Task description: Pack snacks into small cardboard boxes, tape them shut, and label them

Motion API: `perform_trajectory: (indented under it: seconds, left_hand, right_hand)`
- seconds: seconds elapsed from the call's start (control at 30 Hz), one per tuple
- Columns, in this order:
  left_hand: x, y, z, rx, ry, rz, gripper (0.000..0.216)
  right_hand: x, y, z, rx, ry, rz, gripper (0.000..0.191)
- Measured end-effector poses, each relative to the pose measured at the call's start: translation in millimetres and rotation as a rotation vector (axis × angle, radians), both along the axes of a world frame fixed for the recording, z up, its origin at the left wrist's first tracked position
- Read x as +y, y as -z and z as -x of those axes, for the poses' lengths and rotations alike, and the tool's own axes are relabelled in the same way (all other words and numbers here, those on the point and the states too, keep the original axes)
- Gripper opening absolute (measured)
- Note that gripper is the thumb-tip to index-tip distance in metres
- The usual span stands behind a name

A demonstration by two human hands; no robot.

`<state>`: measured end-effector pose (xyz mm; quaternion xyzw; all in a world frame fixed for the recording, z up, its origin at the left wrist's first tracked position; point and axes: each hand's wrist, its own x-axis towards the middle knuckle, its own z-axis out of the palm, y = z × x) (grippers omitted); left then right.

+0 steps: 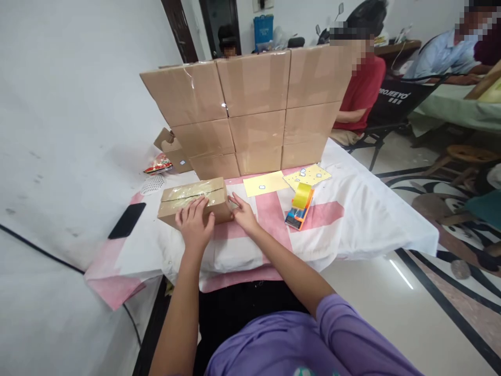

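A small cardboard box [219, 196] lies near the left part of the table, with shiny clear tape along its top seam. My left hand [194, 216] rests on its top and front edge, fingers spread and the thumb down the front side. At the box's right end is my right hand [243, 214], index finger stretched out against or close to that end; its lower fingers are partly hidden. To the right, a tape dispenser [300, 209] with an orange frame and a yellowish roll sits on the cloth, apart from both hands.
Stacked taped boxes [256, 83] form a wall behind. Yellow sheets [266, 184] lie before it. A black phone [127, 220], a white mesh object [152, 185], a red packet [158, 163] and an open carton [177, 155] are leftward. A person in red [362, 89] sits beyond.
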<state>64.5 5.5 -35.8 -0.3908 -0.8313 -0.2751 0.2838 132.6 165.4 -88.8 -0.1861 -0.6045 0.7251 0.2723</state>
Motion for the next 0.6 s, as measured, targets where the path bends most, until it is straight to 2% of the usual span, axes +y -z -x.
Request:
perform_trajectory:
  seconds: [0.07, 0.17, 0.27, 0.6]
  left_hand:
    - [-1, -0.3, 2, 0.01, 0.008, 0.014, 0.04]
    - [-4, -0.9, 3, 0.005, 0.014, 0.035, 0.039]
    - [-6, -1.3, 2, 0.007, 0.024, 0.036, 0.039]
    - [0, -0.9, 1, -0.008, -0.014, 0.037, 0.041]
  right_hand:
    - [-7, 3.8, 7, 0.053, -0.006, 0.107, 0.085]
    - [-11, 8.8, 13, 0.079, -0.03, 0.155, 0.082]
    - [-10, 12.2, 13, 0.093, -0.059, 0.154, 0.077]
    - [-15, 12.7, 11, 0.162, -0.045, 0.089, 0.082]
